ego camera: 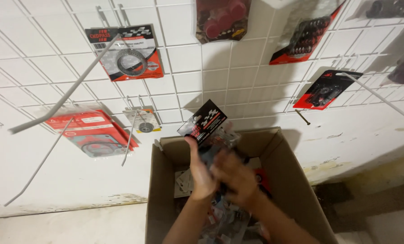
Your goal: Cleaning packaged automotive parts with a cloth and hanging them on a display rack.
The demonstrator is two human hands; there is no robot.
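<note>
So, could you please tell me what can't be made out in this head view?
- The small part inside the clear packet: blurred by motion, partly covered by the left hand.
- Fingers of the right hand: motion blur, so its grip is unclear.
- Contents of the cardboard box: mostly hidden by both forearms, cut off by the bottom edge.
- The red pack on the wire grid: cropped by the top edge.

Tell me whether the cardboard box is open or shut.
Open: the cardboard box has its flaps up, packaged parts show inside, and both forearms rise out of it.
</note>
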